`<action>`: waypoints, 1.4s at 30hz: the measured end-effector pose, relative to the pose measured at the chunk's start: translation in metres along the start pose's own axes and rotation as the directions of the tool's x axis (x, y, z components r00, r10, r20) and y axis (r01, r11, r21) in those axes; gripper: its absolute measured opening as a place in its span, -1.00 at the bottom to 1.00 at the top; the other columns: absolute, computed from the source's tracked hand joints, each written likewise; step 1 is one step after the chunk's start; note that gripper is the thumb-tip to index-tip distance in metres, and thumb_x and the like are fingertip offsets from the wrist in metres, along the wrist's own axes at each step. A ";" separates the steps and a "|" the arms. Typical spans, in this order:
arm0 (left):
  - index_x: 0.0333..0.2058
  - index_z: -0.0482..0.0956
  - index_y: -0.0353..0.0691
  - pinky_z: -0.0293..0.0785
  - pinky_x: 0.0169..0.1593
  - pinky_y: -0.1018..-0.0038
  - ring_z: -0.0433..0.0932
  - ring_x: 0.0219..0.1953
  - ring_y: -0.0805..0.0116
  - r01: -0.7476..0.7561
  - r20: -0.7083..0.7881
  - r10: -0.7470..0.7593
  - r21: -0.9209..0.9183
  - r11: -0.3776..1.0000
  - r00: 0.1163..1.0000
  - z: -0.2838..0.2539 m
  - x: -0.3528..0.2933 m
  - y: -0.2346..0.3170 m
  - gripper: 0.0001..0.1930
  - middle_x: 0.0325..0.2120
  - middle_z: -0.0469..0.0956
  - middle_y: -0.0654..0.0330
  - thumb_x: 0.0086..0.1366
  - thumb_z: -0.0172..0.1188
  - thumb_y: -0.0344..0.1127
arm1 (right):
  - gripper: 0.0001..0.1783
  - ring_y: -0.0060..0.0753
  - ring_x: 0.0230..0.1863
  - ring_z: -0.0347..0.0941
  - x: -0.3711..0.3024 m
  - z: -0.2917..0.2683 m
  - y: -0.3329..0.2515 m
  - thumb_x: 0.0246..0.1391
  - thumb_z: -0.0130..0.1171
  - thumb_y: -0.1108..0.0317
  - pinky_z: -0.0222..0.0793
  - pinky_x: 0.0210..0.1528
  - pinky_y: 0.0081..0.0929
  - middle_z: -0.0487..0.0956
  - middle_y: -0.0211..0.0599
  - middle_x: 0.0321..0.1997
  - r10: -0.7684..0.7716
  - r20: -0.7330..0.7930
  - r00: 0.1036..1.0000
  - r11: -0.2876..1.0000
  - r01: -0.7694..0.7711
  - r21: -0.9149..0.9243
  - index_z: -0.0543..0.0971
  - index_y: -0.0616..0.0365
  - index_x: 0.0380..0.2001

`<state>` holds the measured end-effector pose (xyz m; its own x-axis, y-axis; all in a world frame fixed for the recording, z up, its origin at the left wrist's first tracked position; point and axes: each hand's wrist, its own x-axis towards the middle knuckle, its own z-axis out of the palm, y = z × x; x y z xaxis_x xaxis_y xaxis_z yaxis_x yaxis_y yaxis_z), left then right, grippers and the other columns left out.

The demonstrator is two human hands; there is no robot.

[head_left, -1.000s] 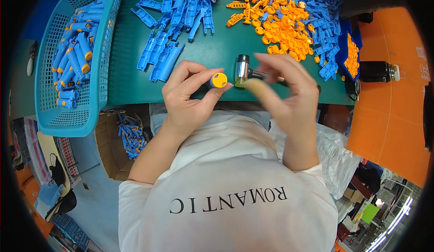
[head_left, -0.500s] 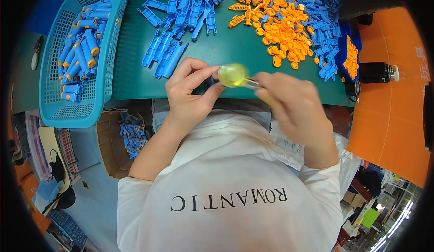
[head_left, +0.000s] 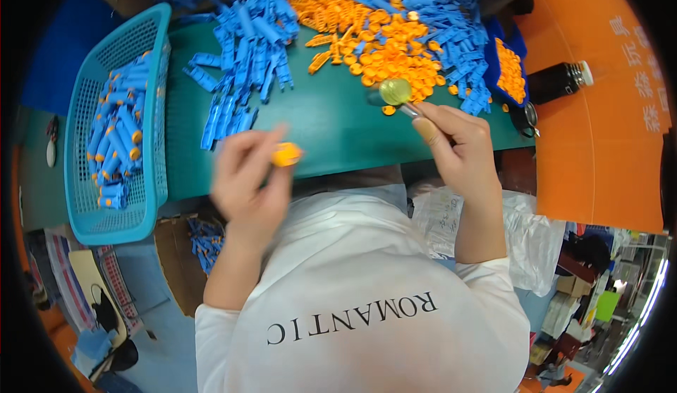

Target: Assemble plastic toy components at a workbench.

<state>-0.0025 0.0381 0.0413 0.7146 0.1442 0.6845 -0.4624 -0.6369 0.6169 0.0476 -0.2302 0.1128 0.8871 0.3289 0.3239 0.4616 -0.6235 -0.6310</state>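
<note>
My left hand, smeared by motion, is closed near the table's front edge with a part whose round orange cap shows at the fingertips. The rest of that part is hidden. My right hand grips a small mallet by its shaft, and the mallet's translucent yellow head hovers in front of the pile of orange caps. Left of it lies a heap of blue half-shells on the green tabletop.
A turquoise basket of blue tubes with orange ends stands at the left. At the right are a dark blue bin of orange caps and a black bottle. A cardboard box with blue parts sits below the table.
My hands have come apart. The left has moved left and down with the part; the mallet has lifted off it and moved right and up. The whole view has shifted too.
</note>
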 end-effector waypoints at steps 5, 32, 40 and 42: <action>0.18 0.59 -0.21 0.45 -0.01 0.20 0.51 -0.10 0.06 0.174 -0.358 0.075 0.613 0.771 0.931 -0.071 0.066 -0.020 -0.45 -0.11 0.56 0.07 0.18 0.46 -0.38 | -0.78 -0.41 -0.37 0.51 -0.032 -0.038 0.088 0.05 0.34 0.54 0.37 -0.34 -0.50 0.59 -0.26 -0.38 0.010 0.062 0.998 0.997 -0.006 -0.072 0.70 0.26 -0.19; 0.37 0.34 0.02 0.07 0.38 -0.22 0.23 0.34 -0.23 -0.130 0.451 -0.036 0.332 0.934 0.892 0.047 0.021 -0.034 -0.36 0.38 0.19 -0.15 0.32 0.26 -0.28 | -0.69 -0.02 0.08 0.50 0.081 0.103 0.034 0.09 0.19 0.57 0.44 0.14 -0.21 0.61 -0.12 0.02 -0.206 -0.095 0.974 0.972 0.193 -0.133 0.66 0.21 -0.06; -0.33 0.69 -0.14 0.34 -0.07 0.24 0.46 -0.12 0.12 0.000 0.233 -0.050 0.209 0.978 0.971 0.013 0.007 -0.023 -0.80 -0.20 0.52 0.17 0.03 0.49 -0.35 | -0.78 -0.05 -0.03 0.50 0.083 0.107 0.052 0.04 0.23 0.57 0.47 0.05 -0.22 0.62 -0.21 -0.04 -0.250 0.052 0.967 0.934 0.255 -0.249 0.68 0.23 -0.21; -0.34 0.69 -0.14 0.34 -0.08 0.25 0.47 -0.14 0.13 -0.027 0.286 -0.028 0.188 0.982 0.958 0.009 -0.002 -0.025 -0.81 -0.23 0.53 0.20 0.03 0.49 -0.35 | -0.86 -0.08 -0.06 0.51 0.079 0.102 0.046 -0.01 0.30 0.55 0.47 0.03 -0.23 0.63 -0.19 -0.08 -0.240 0.090 0.967 0.933 0.255 -0.253 0.68 0.25 -0.31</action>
<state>0.0124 0.0465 0.0211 0.8475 -0.0602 0.5273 -0.3745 -0.7719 0.5137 0.1381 -0.1602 0.0373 0.7460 0.5316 0.4010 0.6588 -0.6770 -0.3281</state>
